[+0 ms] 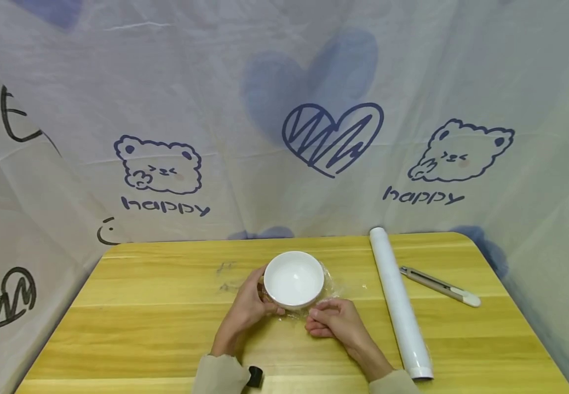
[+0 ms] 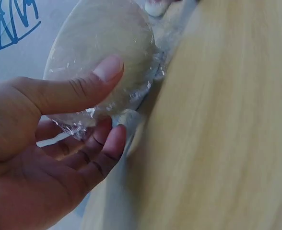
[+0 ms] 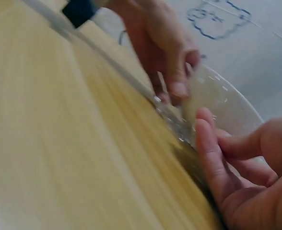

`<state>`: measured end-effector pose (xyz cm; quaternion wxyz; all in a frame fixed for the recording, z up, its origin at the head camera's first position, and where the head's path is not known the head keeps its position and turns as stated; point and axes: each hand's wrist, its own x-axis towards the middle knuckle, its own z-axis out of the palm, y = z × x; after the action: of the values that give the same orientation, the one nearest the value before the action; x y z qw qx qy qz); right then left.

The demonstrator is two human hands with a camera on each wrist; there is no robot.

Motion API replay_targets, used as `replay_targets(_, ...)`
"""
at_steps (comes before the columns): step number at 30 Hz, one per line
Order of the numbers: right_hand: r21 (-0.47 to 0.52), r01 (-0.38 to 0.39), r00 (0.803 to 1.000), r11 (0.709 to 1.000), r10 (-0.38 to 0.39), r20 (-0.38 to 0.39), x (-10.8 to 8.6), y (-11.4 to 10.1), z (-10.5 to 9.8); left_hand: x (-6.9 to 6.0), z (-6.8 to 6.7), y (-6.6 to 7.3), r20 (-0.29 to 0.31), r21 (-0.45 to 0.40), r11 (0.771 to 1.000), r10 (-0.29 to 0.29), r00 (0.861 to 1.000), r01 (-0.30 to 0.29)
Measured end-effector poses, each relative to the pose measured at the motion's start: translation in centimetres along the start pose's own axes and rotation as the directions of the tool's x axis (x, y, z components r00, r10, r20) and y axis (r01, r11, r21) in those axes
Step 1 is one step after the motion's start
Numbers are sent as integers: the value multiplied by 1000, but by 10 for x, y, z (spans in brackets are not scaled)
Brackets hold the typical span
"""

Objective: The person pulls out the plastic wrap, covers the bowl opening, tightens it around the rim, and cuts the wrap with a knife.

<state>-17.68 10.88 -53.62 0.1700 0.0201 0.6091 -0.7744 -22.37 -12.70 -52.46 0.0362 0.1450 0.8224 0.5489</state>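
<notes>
A white bowl [image 1: 294, 279] sits near the middle of the table, its upper side facing the head camera. Clear cling film [image 2: 131, 91] lies wrinkled over the bowl's outer side and gathers low around it. My left hand [image 1: 251, 303] grips the bowl from the left; in the left wrist view its thumb lies along the film-covered wall, the other fingers curled below. At the bowl's front right, my right hand [image 1: 338, 324] pinches the loose film edge between thumb and fingers. The pinched bit itself is mostly hidden by the fingertips [image 3: 205, 136].
A long white roll [image 1: 400, 303] lies lengthwise on the wooden table [image 1: 131, 328], right of my right hand. Beyond it is a box cutter [image 1: 439, 285] with a white end. A patterned cloth [image 1: 245, 137] hangs behind and beside the table.
</notes>
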Motion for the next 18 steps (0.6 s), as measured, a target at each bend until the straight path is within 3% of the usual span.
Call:
replay_targets(5, 44, 34, 997, 998, -31, -66, 3, 5, 15, -1, -1, 7, 93, -113, 993, -33, 995, 44)
replay_targets(8, 61, 40, 996, 997, -35, -78, 3, 6, 19, 0, 2, 10, 143, -220, 975, -10, 990, 41)
replay_targets(11, 55, 37, 996, 998, -33, -80, 3, 5, 21, 2, 8, 8, 137, -280, 960, 26, 990, 13)
replay_targets(15, 3, 10, 1000, 1000, -10, -1, 3, 4, 20, 4, 18, -1, 70, -273, 961, 55, 996, -34)
replay_targets(18, -88, -26, 988, 996, 39, 150, -1, -3, 14, 5, 24, -6, 33, -292, 955, 67, 997, -54)
